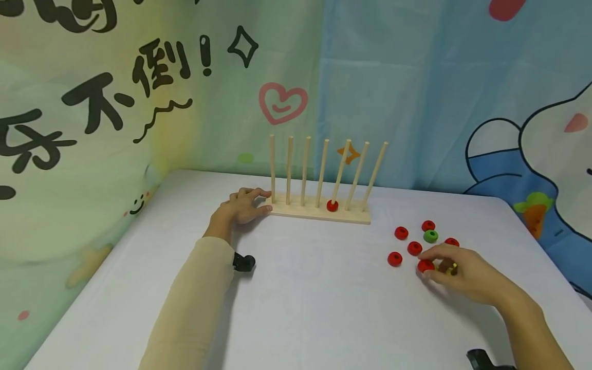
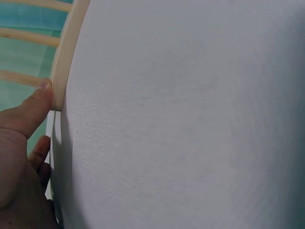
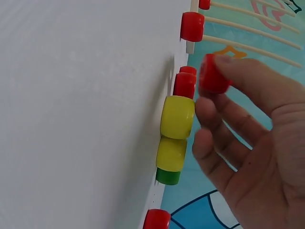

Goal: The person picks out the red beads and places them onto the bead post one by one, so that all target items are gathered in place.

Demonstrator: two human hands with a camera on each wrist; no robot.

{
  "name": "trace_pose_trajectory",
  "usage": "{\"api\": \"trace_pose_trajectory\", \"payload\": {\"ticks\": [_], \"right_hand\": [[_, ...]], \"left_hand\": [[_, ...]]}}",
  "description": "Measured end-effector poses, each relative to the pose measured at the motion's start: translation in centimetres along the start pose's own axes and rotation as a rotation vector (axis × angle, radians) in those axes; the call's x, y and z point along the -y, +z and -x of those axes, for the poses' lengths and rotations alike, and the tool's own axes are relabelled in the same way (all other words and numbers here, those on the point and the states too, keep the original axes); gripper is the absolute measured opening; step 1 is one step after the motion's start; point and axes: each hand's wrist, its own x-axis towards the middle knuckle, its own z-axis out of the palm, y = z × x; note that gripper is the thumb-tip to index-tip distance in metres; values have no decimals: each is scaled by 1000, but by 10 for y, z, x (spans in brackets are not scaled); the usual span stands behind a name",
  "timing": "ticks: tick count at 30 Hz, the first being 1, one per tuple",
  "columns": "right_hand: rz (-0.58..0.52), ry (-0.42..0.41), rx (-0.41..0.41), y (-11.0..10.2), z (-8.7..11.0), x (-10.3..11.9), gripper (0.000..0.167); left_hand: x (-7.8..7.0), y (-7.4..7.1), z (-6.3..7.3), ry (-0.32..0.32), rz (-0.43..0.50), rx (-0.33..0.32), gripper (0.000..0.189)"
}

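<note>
A pale wooden peg rack (image 1: 319,209) with several upright pegs stands near the table's back edge. One red bead (image 1: 332,206) sits at the foot of a peg right of its middle. My left hand (image 1: 242,205) holds the rack's left end, with the thumb (image 2: 35,107) on the base's corner in the left wrist view. My right hand (image 1: 467,272) pinches a red bead (image 3: 213,75) between thumb and forefinger, just above the table. Beneath and beside that hand are two yellow beads (image 3: 177,117), mostly hidden from the head view.
Several loose red beads (image 1: 401,233) and a green bead (image 1: 430,236) lie on the white table (image 1: 314,288), right of the rack. A printed cloth backdrop (image 1: 370,77) hangs behind the table. Black wrist camera mounts (image 1: 244,262) show by both wrists.
</note>
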Motion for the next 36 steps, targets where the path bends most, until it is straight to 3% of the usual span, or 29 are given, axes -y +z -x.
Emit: {"api": "trace_pose_trajectory", "payload": {"ticks": [5, 12, 22, 27, 36], "right_hand": [[22, -79, -110, 1, -1, -2, 31], [20, -176, -186, 1, -7, 1, 34], [-38, -171, -268, 0, -14, 5, 41], [-70, -205, -313, 2, -18, 6, 36], [-142, -287, -338, 8, -28, 13, 47]], "left_hand": [[-1, 0, -2, -6, -14, 2, 56], [-1, 0, -2, -8, -11, -2, 56], [0, -1, -3, -2, -11, -8, 57], [1, -1, -4, -2, -8, -11, 56], [2, 1, -5, 0, -12, -10, 56]]}}
